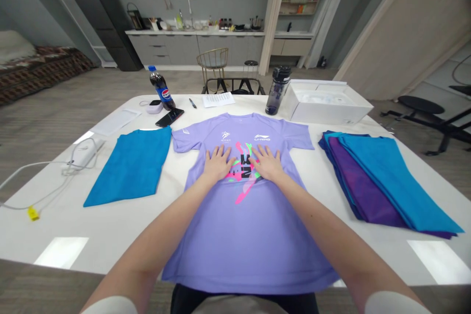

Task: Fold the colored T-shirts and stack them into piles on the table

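A light purple T-shirt point(243, 235) with a colourful chest print lies spread face up on the white table, its collar away from me and its hem at the near edge. My left hand point(218, 163) rests flat on the left of the print, fingers spread. On the print's right side lies my right hand point(269, 163), also with its fingers apart. Neither hand holds anything. A folded blue garment point(130, 167) is to the left of the shirt. Several folded garments, blue and purple point(386, 176), are stacked on the right.
Behind the shirt on the table point(228, 108) are a cola bottle point(162, 89), a phone point(170, 117), a pen point(193, 103), a paper sheet point(218, 99), a dark bottle point(277, 91) and a white box point(327, 108). A power strip point(85, 154) with cables lies left.
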A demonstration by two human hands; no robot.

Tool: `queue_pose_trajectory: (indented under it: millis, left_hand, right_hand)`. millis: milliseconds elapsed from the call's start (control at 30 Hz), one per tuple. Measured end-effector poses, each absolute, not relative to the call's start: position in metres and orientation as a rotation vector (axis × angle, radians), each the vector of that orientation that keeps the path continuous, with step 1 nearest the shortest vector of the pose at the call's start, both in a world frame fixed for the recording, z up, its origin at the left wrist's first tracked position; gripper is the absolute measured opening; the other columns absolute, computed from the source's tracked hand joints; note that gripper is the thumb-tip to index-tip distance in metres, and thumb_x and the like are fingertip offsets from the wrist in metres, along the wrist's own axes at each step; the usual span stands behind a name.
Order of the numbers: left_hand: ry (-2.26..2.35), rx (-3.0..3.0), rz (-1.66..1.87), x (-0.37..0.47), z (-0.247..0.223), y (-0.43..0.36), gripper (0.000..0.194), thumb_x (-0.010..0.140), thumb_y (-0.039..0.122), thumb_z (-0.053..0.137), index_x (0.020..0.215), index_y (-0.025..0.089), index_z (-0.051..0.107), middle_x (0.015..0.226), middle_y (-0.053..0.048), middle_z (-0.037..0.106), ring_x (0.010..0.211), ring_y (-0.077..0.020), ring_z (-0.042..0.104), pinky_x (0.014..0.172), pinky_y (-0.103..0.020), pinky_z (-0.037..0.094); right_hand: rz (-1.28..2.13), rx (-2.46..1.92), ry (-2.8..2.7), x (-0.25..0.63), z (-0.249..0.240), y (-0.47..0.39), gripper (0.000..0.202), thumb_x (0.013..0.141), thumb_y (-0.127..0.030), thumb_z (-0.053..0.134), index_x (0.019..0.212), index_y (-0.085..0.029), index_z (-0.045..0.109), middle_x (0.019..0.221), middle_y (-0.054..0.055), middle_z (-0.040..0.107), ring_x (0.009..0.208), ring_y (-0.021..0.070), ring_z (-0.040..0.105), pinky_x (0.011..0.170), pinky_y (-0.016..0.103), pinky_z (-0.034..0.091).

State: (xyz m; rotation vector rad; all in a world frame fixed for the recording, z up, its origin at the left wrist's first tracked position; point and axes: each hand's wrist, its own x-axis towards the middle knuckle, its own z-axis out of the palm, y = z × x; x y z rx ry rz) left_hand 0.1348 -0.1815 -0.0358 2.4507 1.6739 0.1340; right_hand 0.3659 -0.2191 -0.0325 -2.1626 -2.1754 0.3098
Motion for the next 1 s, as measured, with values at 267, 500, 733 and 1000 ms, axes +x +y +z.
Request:
queue_pose_trajectory:
  millis: [267,500,733,1000]
  left_hand:
    - [1.718,2.456,0.183,0.132,-0.031,-0.163,0.069,0.101,0.064,0.024,0.158,0.028,0.038,0.167,-0.008,0.032,0.153,-0.0315,0.028,0.125,-0.058,0.017]
    - [1.773,2.478,0.218,0.138,-0.021,-0.071,0.062,0.104,0.053,0.021,0.158,0.027,0.039,0.168,-0.008,0.029,0.155,-0.032,0.024,0.124,-0.059,0.018]
    - [1.852,2.305,0.116,0.145,-0.049,0.013,0.068,0.102,0.059,0.019,0.161,0.03,0.032,0.171,-0.005,0.022,0.157,-0.0341,0.017,0.126,-0.057,0.013]
    - [1.846,2.324,0.166,0.149,-0.05,0.036,0.067,0.102,0.057,0.022,0.162,0.028,0.031,0.171,-0.004,0.022,0.157,-0.031,0.017,0.127,-0.054,0.011]
  right_hand:
    - [0.255,-2.144,-2.171,0.368,-0.029,-0.208,0.072,0.1,-0.072,0.019,0.162,-0.036,0.028,0.17,0.003,0.023,0.156,0.0324,0.016,0.121,0.07,0.005]
    - [0.268,-2.228,-2.001,0.404,-0.016,-0.112,0.071,0.103,-0.064,0.01,0.163,-0.03,0.029,0.17,0.006,0.022,0.156,0.0327,0.017,0.12,0.068,0.015]
    - [0.288,-2.367,-1.985,0.415,-0.046,-0.042,0.077,0.098,-0.074,0.01,0.163,-0.037,0.023,0.172,0.001,0.015,0.157,0.0366,0.009,0.118,0.074,0.006]
    - [0.257,-2.324,-2.023,0.418,-0.047,-0.027,0.078,0.098,-0.074,0.01,0.164,-0.035,0.021,0.172,0.002,0.014,0.157,0.0359,0.008,0.119,0.072,0.005]
